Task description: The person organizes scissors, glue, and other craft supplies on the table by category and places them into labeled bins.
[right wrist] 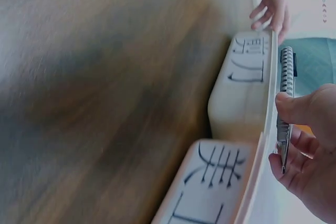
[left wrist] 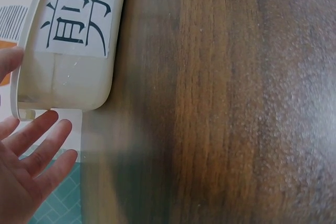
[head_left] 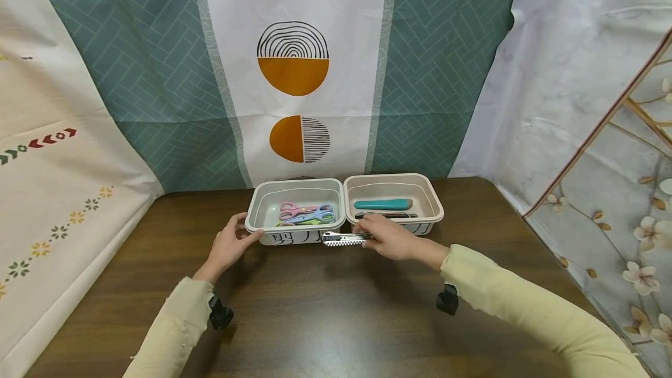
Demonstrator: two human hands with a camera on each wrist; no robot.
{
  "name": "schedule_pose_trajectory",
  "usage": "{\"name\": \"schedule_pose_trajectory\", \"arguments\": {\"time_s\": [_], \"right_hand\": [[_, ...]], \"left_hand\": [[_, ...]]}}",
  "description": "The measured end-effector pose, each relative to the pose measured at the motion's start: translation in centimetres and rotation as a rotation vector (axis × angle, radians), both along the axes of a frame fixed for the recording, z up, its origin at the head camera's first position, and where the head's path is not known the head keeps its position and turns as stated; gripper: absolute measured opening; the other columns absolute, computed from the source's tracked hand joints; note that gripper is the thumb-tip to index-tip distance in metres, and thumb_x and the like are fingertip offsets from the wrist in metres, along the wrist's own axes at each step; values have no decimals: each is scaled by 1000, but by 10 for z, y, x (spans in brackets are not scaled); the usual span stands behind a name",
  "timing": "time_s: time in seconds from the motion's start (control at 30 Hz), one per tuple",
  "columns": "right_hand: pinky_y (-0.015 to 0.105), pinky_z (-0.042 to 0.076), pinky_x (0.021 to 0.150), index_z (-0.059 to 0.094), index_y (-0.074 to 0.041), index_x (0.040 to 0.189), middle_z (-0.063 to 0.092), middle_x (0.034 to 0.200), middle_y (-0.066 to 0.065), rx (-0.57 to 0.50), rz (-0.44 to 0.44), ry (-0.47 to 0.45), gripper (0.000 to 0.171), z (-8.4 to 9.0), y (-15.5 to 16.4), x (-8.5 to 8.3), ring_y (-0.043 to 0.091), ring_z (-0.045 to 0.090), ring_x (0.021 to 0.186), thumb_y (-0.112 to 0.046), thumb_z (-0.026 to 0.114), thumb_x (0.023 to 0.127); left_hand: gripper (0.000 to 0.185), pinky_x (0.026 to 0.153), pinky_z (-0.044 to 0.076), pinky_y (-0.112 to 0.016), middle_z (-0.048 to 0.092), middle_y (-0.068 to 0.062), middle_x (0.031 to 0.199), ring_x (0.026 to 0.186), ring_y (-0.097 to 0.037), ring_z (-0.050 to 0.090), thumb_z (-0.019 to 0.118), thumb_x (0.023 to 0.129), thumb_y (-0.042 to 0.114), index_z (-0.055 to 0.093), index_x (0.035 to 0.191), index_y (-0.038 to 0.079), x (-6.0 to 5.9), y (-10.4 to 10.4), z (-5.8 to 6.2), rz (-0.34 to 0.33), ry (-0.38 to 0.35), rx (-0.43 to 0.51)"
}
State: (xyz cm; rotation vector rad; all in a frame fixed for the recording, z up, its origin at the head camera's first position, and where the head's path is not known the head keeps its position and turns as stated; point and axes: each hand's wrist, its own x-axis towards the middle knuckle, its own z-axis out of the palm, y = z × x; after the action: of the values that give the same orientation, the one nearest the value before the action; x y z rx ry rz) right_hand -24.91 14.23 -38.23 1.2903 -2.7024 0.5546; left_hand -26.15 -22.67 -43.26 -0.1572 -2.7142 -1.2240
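In my right hand [head_left: 387,237] is a silver-and-black utility knife [head_left: 341,240], pinched between thumb and fingers; in the right wrist view its metal tip points toward the palm side. It hangs in front of the seam between two plastic bins. My left hand [head_left: 229,245] touches the near left corner of the left bin [head_left: 252,206], thumb at the rim, fingers spread along the end wall. Pink, blue and green scissors [head_left: 310,214] lie in that bin. The right bin [head_left: 431,200] contains a teal-handled cutter [head_left: 383,204] and a dark slim knife [head_left: 385,215].
Both bins stand side by side at the back of a brown wooden table [head_left: 315,319], with handwritten labels [left wrist: 73,19] on their fronts. A patterned cloth [head_left: 346,74] hangs right behind them. Other cloths border the table left and right.
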Motion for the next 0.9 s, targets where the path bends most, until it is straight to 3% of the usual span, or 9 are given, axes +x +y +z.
{"name": "schedule_pose_trajectory", "arguments": {"time_s": [0.33,0.57,0.9], "right_hand": [[35,40,76,58,-3,100,54,92,5,-63,12,109,21,9,28,-7,19,50,86,-1,64,81],[37,43,76,59,-2,100,55,92,8,-50,-69,72,22,15,41,-17,23,53,87,0,66,79],[38,44,74,58,1,98,56,91,12,-38,-121,111,21,17,61,-36,25,54,82,2,66,78]], "left_hand": [[67,75,48,-40,58,-25,112,94,-31,59,64,84,36,35,131,-1,0,1,-1,-2,0,0],[66,77,47,-41,59,-23,112,95,-30,59,64,83,35,36,131,0,1,1,0,8,1,5],[66,77,47,-40,59,-23,111,94,-30,60,65,83,36,37,130,0,1,1,0,6,3,18]]}}
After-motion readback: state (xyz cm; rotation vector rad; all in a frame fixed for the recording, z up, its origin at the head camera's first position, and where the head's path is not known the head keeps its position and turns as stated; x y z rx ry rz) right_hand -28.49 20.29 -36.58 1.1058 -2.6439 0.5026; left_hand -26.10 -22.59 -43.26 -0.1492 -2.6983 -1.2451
